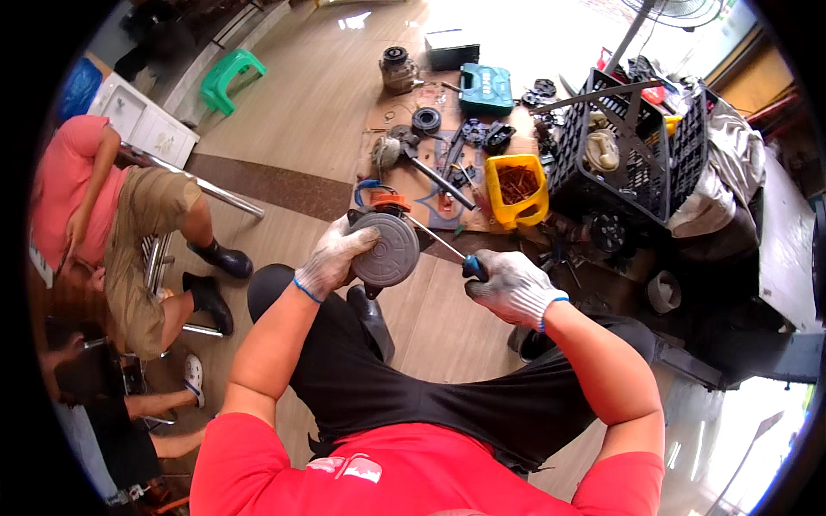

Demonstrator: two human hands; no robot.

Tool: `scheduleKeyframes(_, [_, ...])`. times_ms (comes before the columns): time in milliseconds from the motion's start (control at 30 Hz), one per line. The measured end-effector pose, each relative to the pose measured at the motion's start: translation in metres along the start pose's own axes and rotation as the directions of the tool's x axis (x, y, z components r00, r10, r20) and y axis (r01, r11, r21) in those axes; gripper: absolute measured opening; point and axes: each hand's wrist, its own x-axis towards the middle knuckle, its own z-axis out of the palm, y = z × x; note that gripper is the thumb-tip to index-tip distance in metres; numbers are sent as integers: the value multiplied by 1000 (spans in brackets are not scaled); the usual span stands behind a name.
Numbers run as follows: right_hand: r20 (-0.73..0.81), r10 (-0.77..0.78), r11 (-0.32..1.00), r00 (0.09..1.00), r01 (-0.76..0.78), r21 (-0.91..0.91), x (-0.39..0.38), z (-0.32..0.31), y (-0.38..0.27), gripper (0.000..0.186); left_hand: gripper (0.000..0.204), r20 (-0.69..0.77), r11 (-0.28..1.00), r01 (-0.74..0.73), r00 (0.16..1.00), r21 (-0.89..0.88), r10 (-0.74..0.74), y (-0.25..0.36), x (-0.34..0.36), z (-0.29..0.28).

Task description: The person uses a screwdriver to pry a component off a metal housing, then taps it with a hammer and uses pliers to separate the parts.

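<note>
My left hand [331, 258], in a white and grey work glove, grips a round grey housing [385, 251] with an orange part [389, 199] at its top. My right hand [508, 284], gloved the same way, is closed on the blue handle of a screwdriver [473, 267], whose long shaft reaches up-left to the upper right edge of the housing. Beyond them, a cardboard sheet [379, 112] holds a grey metal assembly [387, 150], a metal bar [443, 182], a black ring [426, 120], a yellow container of copper-coloured pieces [516, 189] and several dark parts.
A teal case [484, 89] and a motor [397, 69] lie farther back. Black crates [619, 150] and a fan [671, 10] stand right. A green stool [228, 79] stands back left. A seated person in pink [77, 172] and another person's legs [172, 404] are at my left.
</note>
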Motion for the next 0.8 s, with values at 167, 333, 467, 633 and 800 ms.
scheduleKeyframes(167, [23,6,999,1000,-7,39,-3,6,5,32,47,-27,999,30,999,34,-29,0,-6,6])
scheduleKeyframes(333, [-196,-86,979,977,46,-200,1,21,25,21,46,-28,993,63,998,99,-61,-14,0,-3])
scheduleKeyframes(467, [-249,-99,974,964,42,-225,4,26,31,22,44,-33,996,68,997,51,-66,-15,2,3])
scheduleKeyframes(633, [22,-36,989,999,33,142,3,4,19,30,47,-19,995,60,998,-85,-61,-16,8,4])
scheduleKeyframes(800, [155,-101,876,983,14,483,0,-17,8,30,58,63,915,-6,997,-403,34,-18,7,0])
